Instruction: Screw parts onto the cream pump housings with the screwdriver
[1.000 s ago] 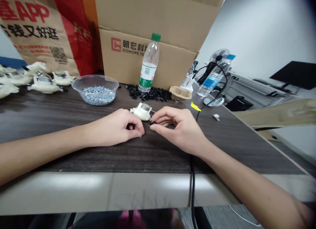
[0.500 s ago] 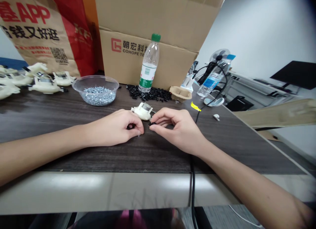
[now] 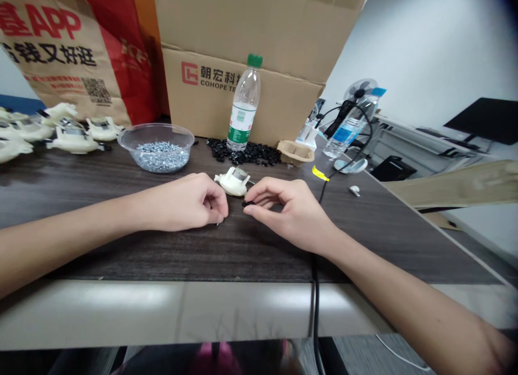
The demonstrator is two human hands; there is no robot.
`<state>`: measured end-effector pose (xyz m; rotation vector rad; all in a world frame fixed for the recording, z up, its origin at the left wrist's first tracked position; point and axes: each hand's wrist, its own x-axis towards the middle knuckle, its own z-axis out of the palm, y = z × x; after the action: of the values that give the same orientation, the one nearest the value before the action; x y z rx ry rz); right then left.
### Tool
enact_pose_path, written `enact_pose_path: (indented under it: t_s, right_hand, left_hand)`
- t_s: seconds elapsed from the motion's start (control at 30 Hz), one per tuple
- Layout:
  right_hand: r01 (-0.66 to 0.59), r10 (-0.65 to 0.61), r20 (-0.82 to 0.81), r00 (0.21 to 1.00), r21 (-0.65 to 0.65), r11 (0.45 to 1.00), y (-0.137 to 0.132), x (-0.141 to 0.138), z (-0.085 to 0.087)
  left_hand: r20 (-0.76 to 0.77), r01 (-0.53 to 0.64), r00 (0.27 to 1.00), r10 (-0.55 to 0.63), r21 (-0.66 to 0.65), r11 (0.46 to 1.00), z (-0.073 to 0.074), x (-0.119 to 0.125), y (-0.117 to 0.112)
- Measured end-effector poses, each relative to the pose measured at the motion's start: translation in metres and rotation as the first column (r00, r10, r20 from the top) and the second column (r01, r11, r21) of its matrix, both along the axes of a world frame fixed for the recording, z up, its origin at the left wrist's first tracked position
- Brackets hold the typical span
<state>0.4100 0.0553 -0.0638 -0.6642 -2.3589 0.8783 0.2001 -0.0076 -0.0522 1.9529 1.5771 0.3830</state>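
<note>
My left hand [image 3: 190, 205] rests on the dark wooden table [image 3: 101, 245], fingers curled in a pinch round something too small to make out. My right hand [image 3: 289, 210] lies beside it, thumb and forefinger pinched on a small black plastic part [image 3: 246, 204]. Just behind both hands sits a cream plastic housing [image 3: 232, 182] with a metal piece on top. Neither hand touches it.
A clear bowl of small metal screws [image 3: 157, 147] stands at the back left, with several cream housings [image 3: 68, 137] further left. A pile of black parts [image 3: 243, 152], a water bottle [image 3: 243, 105], a cardboard box [image 3: 243, 51] and a paper bag [image 3: 65, 46] line the back. A black cable [image 3: 315, 288] runs off the table's front edge.
My left hand has drawn slightly left and back, away from the right hand. The right hand keeps its pinch on the black part, nearly still.
</note>
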Motion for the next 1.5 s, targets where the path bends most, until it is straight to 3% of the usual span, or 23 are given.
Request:
enact_pose_path:
  t_s: [0.4, 0.53, 0.7, 0.9, 1.5]
  right_hand:
    - [-0.014, 0.014, -0.019, 1.0, 0.023, 1.0, 0.001, 0.001, -0.001]
    - [-0.042, 0.042, -0.009, 0.999, 0.008, 0.999, 0.001, 0.0, -0.003]
    - [-0.1, 0.094, 0.054, 0.994, 0.132, 0.986, -0.001, -0.008, -0.007]
    - [-0.137, 0.131, 0.051, 0.99, 0.147, 0.98, -0.003, -0.023, -0.013]
    - [-0.152, 0.153, 0.012, 0.988, 0.197, 0.968, -0.004, -0.03, -0.015]
  left_hand:
    - [-0.036, 0.03, 0.999, -0.029, 0.036, 0.999, -0.003, -0.008, 0.005]
    - [0.021, 0.069, 0.997, -0.07, 0.048, 0.996, -0.004, -0.017, 0.007]
    - [0.121, 0.162, 0.979, -0.164, 0.023, 0.987, -0.006, -0.03, 0.015]
    - [0.175, 0.223, 0.959, -0.225, 0.032, 0.974, -0.006, -0.037, 0.021]
    - [0.295, 0.246, 0.923, -0.248, 0.043, 0.968, -0.012, -0.042, 0.027]
